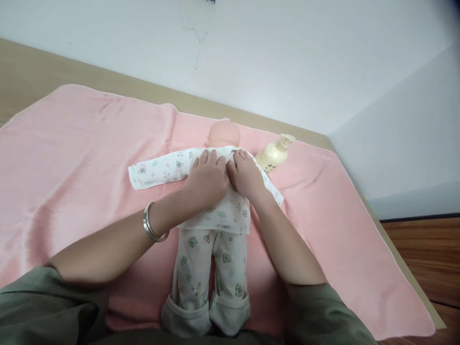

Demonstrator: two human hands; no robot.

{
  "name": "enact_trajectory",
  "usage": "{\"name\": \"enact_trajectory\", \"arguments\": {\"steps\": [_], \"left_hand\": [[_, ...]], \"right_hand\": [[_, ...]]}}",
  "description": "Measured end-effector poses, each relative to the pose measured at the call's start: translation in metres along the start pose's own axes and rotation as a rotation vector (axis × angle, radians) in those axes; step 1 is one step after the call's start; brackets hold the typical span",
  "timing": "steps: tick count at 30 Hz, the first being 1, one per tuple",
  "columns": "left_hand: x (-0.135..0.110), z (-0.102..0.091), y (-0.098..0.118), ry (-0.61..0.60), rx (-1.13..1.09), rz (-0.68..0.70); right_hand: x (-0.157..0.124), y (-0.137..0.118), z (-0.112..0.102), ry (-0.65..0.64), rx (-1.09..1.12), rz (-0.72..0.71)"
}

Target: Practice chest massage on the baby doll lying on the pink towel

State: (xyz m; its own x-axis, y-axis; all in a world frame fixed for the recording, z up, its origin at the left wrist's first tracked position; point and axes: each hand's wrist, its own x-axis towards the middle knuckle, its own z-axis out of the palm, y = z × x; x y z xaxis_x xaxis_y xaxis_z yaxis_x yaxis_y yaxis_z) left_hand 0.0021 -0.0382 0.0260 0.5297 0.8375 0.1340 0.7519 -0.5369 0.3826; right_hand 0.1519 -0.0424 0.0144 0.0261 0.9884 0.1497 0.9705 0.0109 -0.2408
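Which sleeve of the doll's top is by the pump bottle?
The sleeve emerging by the right hand, beside the pump bottle; the other sleeve stretches left across bare pink towel.

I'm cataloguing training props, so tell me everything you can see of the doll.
The doll is a bald baby figure in a white printed top and matching trousers with turned-up cuffs. It lies on the pink towel, head toward the wall, legs toward the person, one sleeve stretched sideways. The left hand and right hand press on its torso at the collar.
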Motion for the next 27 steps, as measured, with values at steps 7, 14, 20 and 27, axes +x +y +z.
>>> {"name": "enact_trajectory", "arguments": {"steps": [7, 14, 20, 27], "left_hand": [[0.019, -0.003, -0.017, -0.015, -0.186, -0.023], [0.021, 0.002, -0.018, 0.007, -0.127, -0.113], [-0.002, -0.002, 0.001, -0.036, -0.115, -0.006], [0.022, 0.008, -0.032, 0.001, 0.033, 0.176]], "right_hand": [[-0.020, -0.017, -0.022, 0.005, -0.110, -0.018], [-0.026, -0.022, -0.026, -0.020, -0.044, 0.000], [-0.002, 0.002, 0.004, 0.020, -0.046, -0.071], [-0.032, -0.031, -0.033, -0.049, -0.091, -0.032]]}}
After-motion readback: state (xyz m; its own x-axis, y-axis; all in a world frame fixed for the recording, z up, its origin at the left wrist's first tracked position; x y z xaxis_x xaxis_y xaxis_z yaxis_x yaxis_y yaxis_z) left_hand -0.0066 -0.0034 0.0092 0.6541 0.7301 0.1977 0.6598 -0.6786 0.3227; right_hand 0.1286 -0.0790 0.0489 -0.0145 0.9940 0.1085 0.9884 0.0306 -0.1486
